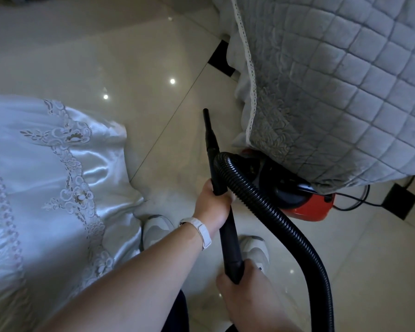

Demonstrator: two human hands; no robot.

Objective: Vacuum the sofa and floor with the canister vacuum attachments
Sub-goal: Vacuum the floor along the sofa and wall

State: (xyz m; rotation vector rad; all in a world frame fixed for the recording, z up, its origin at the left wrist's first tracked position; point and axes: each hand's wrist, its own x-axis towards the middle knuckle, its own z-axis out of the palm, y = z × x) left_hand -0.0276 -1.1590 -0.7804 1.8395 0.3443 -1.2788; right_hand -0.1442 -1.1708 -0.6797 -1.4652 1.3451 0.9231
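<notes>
Fingers (249, 265) of the right hand (247, 291): curled round the lower end of the black tube (228, 238), nearest the camera. Left hand (210, 204), white band (203, 232) at the wrist: fingers wrapped round the same tube higher up, just beside the point where the ribbed black hose (297, 238) loops away to the right. Two white shoes (156, 228), on the floor (130, 56) under the arms. Narrow nozzle (207, 125): at the tube's far end, pointing away over the glossy pale tiles; contact with the floor cannot be told. Red and black vacuum (307, 204): on the floor right of the left hand, partly tucked under the grey quilted sofa cover (345, 92); black cord (359, 203) trailing right. White satin cloth (58, 176) with lace trim: hanging at left.
</notes>
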